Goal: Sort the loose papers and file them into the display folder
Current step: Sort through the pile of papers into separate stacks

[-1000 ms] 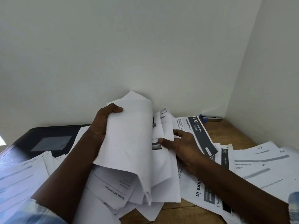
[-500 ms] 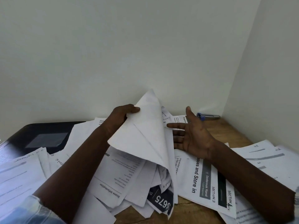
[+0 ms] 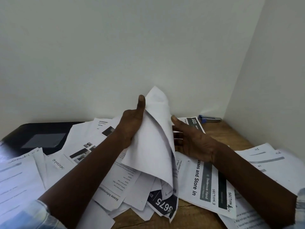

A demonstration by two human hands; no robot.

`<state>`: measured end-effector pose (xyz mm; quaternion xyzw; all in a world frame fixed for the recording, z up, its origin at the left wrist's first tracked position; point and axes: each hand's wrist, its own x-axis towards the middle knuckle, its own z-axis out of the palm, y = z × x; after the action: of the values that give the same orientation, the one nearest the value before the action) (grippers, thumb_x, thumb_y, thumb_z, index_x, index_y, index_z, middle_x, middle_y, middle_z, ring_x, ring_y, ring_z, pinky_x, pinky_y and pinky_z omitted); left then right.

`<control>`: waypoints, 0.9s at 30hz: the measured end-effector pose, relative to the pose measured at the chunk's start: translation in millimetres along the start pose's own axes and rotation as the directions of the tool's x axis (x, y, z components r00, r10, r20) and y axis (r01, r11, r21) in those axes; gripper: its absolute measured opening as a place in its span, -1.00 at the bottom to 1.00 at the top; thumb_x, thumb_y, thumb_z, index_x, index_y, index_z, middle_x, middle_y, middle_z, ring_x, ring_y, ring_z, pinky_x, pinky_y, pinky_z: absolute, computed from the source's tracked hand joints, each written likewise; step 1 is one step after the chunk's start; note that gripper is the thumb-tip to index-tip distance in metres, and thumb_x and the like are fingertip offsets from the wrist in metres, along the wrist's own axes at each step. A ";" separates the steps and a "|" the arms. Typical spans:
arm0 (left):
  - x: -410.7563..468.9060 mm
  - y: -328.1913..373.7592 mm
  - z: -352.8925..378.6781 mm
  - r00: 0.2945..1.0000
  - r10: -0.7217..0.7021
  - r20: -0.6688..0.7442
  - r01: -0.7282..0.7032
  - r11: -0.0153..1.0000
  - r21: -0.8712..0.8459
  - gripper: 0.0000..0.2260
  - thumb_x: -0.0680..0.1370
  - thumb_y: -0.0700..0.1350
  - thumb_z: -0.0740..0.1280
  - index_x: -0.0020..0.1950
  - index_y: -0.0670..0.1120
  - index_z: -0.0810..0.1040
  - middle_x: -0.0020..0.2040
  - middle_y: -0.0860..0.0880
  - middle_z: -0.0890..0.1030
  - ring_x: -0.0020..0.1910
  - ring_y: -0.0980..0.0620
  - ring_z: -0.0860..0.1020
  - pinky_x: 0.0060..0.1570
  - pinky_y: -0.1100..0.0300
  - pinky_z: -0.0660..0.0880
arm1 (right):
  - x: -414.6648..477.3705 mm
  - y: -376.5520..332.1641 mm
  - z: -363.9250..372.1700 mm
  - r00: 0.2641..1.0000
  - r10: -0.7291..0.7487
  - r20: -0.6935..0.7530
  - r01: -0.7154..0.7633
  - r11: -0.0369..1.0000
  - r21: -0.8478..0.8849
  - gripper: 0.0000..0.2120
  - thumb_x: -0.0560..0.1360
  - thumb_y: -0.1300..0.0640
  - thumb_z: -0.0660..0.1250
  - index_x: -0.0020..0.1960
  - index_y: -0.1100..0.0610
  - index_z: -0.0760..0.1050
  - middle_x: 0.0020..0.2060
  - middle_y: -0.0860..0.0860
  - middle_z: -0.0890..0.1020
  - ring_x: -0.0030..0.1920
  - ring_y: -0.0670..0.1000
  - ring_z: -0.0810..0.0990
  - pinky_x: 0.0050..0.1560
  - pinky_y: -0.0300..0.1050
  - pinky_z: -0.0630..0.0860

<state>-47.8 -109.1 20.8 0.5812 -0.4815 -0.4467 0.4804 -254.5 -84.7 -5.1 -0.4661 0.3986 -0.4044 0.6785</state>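
Observation:
My left hand [image 3: 132,124] grips a bundle of white sheets [image 3: 155,139], lifted and curled upright in the middle of the table, thumb pointing up along its left edge. To the right of the bundle, my right hand [image 3: 193,142] is spread with straight fingers reaching toward it, over the printed pages. Loose papers [image 3: 204,184] cover the wooden table [image 3: 219,131] on all sides. The black display folder [image 3: 33,134] lies shut at the far left, partly under pages.
A blue and grey stapler [image 3: 209,119] lies in the back right corner by the walls. White walls close off the back and the right. More sheets [image 3: 16,177] pile at the left front edge and others [image 3: 264,159] at the right.
My left hand has raised the bundle more upright and its thumb now points up. My right hand, which earlier pressed on the sheets, has opened and moved to the bundle's right side.

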 end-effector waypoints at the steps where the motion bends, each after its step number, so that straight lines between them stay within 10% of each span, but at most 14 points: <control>1: -0.3 0.7 0.5 1.000 -0.009 0.005 0.009 1.000 -0.006 -0.31 0.41 0.58 0.15 -0.06 -0.07 0.48 -0.18 -0.11 0.48 -0.20 -0.04 0.47 -0.14 0.10 0.38 | -0.4 -1.3 0.1 0.999 0.017 -0.034 -0.016 1.000 0.020 -0.43 0.47 -0.28 0.38 0.17 0.20 0.61 0.00 0.14 0.68 -0.04 0.09 0.69 0.00 -0.03 0.64; 5: 3.1 -3.5 -7.9 0.999 0.019 0.029 -0.018 0.999 -0.041 -0.37 0.45 0.50 0.28 -0.08 -0.10 0.52 -0.18 -0.05 0.58 -0.21 -0.02 0.55 -0.11 0.15 0.45 | 0.0 -0.6 -12.2 0.997 0.079 0.005 -0.079 0.982 0.171 -0.11 0.54 -0.49 0.13 0.45 0.26 0.48 0.39 0.29 0.52 0.40 0.29 0.51 0.48 0.24 0.37; 10: 2.6 -6.6 -15.5 0.983 0.109 0.147 -0.080 0.978 -0.191 -0.69 0.53 -0.01 0.51 0.14 -0.20 0.69 0.03 -0.15 0.75 0.06 -0.16 0.72 0.09 -0.01 0.65 | -9.4 -9.9 -16.1 0.993 0.027 0.117 -0.064 0.943 0.326 -0.18 0.55 -0.46 0.03 0.20 0.19 0.69 0.18 0.22 0.68 0.13 0.24 0.70 0.07 0.17 0.67; 20: 6.0 -9.9 -15.6 0.964 0.171 0.206 -0.129 0.971 -0.203 -0.91 0.52 -0.23 0.45 0.01 -0.18 0.69 -0.05 -0.18 0.74 -0.15 -0.12 0.71 -0.08 0.06 0.63 | -13.0 -11.0 -11.7 1.000 -0.006 0.026 -0.003 0.948 0.319 -0.25 0.52 -0.40 0.05 0.00 0.19 0.75 0.01 0.19 0.74 -0.04 0.19 0.75 -0.13 0.09 0.70; 27: 11.3 -8.1 -21.9 0.954 0.203 0.222 -0.142 0.955 -0.260 -0.61 0.27 -0.20 0.36 0.08 -0.29 0.58 -0.06 -0.25 0.61 -0.12 -0.20 0.59 -0.06 0.01 0.54 | -9.2 -10.1 -15.2 1.000 0.005 -0.011 -0.001 0.954 0.301 -0.20 0.54 -0.44 0.01 0.01 0.18 0.75 0.03 0.18 0.74 -0.01 0.18 0.75 -0.12 0.07 0.70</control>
<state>-23.8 -116.9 15.2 0.4140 -0.5287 -0.5264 0.5215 -273.5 -83.3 2.2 -0.3545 0.3369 -0.4621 0.7398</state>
